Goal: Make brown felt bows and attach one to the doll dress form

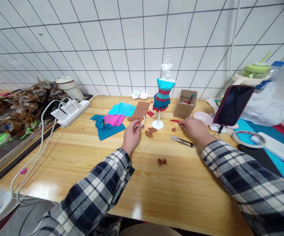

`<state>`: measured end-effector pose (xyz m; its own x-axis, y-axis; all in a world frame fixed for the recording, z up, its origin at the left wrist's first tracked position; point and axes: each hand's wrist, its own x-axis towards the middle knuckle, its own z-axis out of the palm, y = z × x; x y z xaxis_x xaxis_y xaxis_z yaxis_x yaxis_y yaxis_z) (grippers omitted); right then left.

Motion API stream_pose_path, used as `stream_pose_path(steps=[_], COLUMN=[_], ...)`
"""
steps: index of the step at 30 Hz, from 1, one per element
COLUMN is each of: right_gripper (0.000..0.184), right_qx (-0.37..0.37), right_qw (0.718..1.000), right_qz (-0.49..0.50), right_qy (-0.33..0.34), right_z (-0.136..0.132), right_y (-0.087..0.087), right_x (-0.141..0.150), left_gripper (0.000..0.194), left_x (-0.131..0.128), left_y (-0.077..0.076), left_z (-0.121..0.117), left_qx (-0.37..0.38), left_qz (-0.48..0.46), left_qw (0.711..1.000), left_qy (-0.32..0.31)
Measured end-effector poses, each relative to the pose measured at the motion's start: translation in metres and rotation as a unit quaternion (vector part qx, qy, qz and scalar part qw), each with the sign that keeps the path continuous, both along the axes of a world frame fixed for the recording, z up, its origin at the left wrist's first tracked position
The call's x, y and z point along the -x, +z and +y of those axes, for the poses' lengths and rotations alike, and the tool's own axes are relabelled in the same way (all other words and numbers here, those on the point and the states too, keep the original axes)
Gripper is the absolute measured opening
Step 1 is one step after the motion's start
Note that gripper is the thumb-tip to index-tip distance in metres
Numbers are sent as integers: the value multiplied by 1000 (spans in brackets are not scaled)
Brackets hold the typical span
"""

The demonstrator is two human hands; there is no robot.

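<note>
My left hand [131, 133] is closed on a narrow roll of white tape [143, 121], held upright above the table. My right hand [193, 128] rests low over the wood with its fingers pinched. A tiny white bit shows at its fingertips, too small to name. Beside those fingertips lie a red scrap [174, 121] and a small brown scrap [173, 129]. Thread snips [182, 141] lie just in front of the right hand. Between my hands are brown cut pieces [151, 131], and a brown bow [162, 161] sits nearer to me.
A small white dress form [158, 124] wears a blue and red ruffled dress [164, 93]. Coloured sheets [118, 114] lie left of it; a cardboard box [185, 104], pink bowl [203, 117] and phone [233, 105] stand right. A power strip [70, 113] with cables is at left.
</note>
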<state>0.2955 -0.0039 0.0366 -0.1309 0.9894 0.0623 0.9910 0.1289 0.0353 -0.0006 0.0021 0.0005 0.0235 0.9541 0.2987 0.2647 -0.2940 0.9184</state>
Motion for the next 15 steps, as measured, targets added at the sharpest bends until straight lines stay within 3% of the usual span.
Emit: stream_pose_path(steps=[3, 9, 12, 15], right_gripper=[27, 24, 21, 20], right_qx=[31, 17, -9, -157], right_qw=[999, 998, 996, 974], right_qz=[-35, -37, 83, 165], right_qy=[-12, 45, 39, 11], right_z=[4, 2, 3, 11], right_y=[0, -3, 14, 44], right_x=[2, 5, 6, 6], left_gripper=[30, 30, 30, 30], left_x=[0, 0, 0, 0], left_y=[0, -1, -1, -1], left_z=[0, 1, 2, 2], left_qx=[1, 3, 6, 6], left_qz=[-6, -12, -13, -9], left_qw=[1000, 1000, 1000, 1000], left_qy=[-1, -7, -9, -10])
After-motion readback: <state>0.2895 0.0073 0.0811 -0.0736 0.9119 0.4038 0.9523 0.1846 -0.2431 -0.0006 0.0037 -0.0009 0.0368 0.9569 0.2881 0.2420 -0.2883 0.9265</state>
